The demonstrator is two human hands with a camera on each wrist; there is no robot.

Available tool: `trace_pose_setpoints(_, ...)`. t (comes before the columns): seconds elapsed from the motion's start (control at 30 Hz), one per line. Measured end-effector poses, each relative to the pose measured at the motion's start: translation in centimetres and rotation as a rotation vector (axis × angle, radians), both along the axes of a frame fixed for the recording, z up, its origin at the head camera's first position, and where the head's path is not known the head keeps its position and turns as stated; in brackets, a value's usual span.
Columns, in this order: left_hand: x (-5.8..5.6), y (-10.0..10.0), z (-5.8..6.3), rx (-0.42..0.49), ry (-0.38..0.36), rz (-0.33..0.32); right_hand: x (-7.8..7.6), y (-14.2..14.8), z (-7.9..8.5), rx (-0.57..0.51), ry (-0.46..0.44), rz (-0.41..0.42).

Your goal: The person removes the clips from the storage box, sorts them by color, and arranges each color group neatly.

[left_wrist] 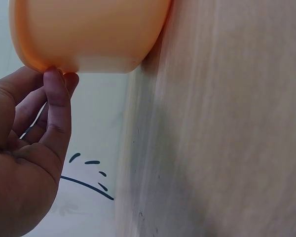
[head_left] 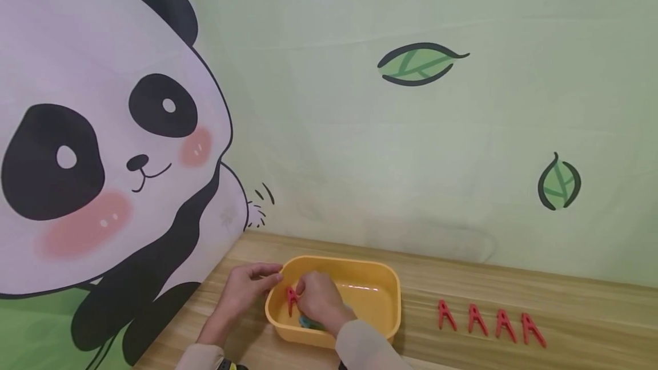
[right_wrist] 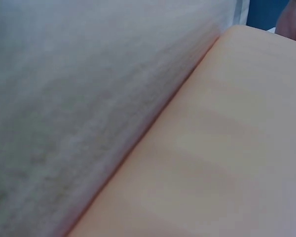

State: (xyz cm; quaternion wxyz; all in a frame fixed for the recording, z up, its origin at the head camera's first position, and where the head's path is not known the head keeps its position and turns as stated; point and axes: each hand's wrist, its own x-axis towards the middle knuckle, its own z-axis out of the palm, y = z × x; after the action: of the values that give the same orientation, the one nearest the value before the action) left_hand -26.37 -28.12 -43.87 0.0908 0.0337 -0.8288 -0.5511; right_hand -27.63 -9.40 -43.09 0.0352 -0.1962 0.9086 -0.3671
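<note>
A yellow plastic basin [head_left: 372,267] stands on the wooden table. My left hand [head_left: 244,290] is at its left end; in the left wrist view the thumb and fingers [left_wrist: 58,108] pinch the rim. My right hand [head_left: 320,301] reaches down inside the basin, fingers curled, with the fingertips right beside a red clothespin [head_left: 291,300] near the left wall. I cannot tell whether those fingers hold anything. Blue-green items [head_left: 308,322] show partly under the right hand, mostly hidden by it. The right wrist view is filled mainly by the basin's outer wall [right_wrist: 212,148].
Several red clothespins, the leftmost one [head_left: 446,315] closest to the basin, lie in a row on the table [head_left: 421,278] to the right. Behind the table hangs a pale green backdrop [head_left: 329,130] printed with a panda and leaves.
</note>
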Motion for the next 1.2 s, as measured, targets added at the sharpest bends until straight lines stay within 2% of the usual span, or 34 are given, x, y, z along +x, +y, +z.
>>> trace_pose_setpoints(0.23, 0.1, 0.1, 0.0, 0.022, -0.008, 0.001, 0.0, 0.6, -0.1, -0.005, 0.042, 0.096)
trace_pose_setpoints(0.33, 0.1, 0.1, 0.0, 0.028, -0.004, -0.004, 0.0, 0.7, -0.1, -0.031, 0.026, 0.110)
trace_pose_setpoints(0.47, 0.1, 0.1, 0.0, 0.030, -0.005, -0.005, -0.2, 0.3, -0.7, -0.054, 0.012, 0.101)
trace_pose_setpoints(0.5, 0.1, 0.1, 0.0, 0.031, -0.004, -0.005, -0.5, 0.1, -1.3, -0.045, 0.036, 0.096)
trace_pose_setpoints(0.57, 0.1, 0.0, 0.0, 0.031, -0.003, -0.005, -0.3, -0.2, -1.4, -0.031, 0.061, 0.079)
trace_pose_setpoints(0.77, 0.2, 0.2, 0.0, 0.033, 0.006, -0.007, 0.9, -0.8, -0.4, 0.056, 0.095, 0.042)
trace_pose_setpoints(0.87, 0.1, 0.3, 0.0, 0.038, 0.009, -0.005, 0.6, -1.0, -0.9, 0.084, 0.113, 0.048)
trace_pose_setpoints(1.0, 0.0, 0.3, -0.1, 0.035, 0.024, -0.004, -1.2, -1.5, -3.0, 0.123, 0.112, 0.055)
trace_pose_setpoints(1.1, -0.1, 0.2, -0.1, 0.038, 0.026, -0.004, -1.1, -1.2, -2.6, 0.117, 0.095, 0.069)
trace_pose_setpoints(1.2, -0.1, 0.1, -0.2, 0.044, 0.016, -0.001, 0.2, -0.3, -0.7, 0.050, 0.058, 0.100)
